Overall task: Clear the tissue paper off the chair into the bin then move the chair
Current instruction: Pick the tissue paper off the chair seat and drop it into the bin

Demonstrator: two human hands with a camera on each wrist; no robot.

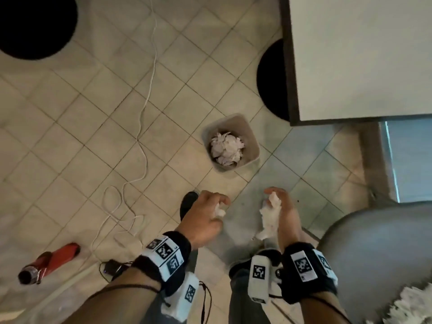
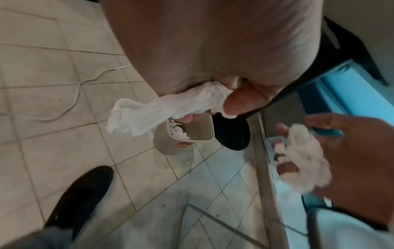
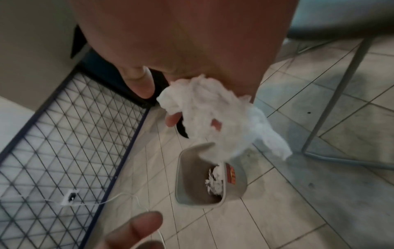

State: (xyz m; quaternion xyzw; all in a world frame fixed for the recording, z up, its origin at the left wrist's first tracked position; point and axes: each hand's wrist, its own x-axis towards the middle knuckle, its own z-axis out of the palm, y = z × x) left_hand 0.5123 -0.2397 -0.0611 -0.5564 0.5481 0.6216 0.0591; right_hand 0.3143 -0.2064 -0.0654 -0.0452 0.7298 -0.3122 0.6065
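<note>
A small grey bin (image 1: 251,134) stands on the tiled floor with crumpled tissue (image 1: 227,148) inside. My left hand (image 1: 210,211) hovers short of it and grips a wad of white tissue (image 2: 162,109). Beside it, my right hand (image 1: 278,206) holds a larger wad of tissue (image 1: 268,218), its fingers curled round it. In the right wrist view that tissue (image 3: 217,121) hangs above the bin (image 3: 192,176). The grey chair seat (image 1: 378,249) is at the lower right, with more tissue (image 1: 411,305) lying on it.
A white table (image 1: 360,54) fills the upper right, with a black round stool (image 1: 272,80) under its edge and another (image 1: 35,24) at the upper left. A white cable (image 1: 145,108) trails over the floor. A red bottle (image 1: 49,263) lies lower left. My black shoe (image 1: 187,203) is near the left hand.
</note>
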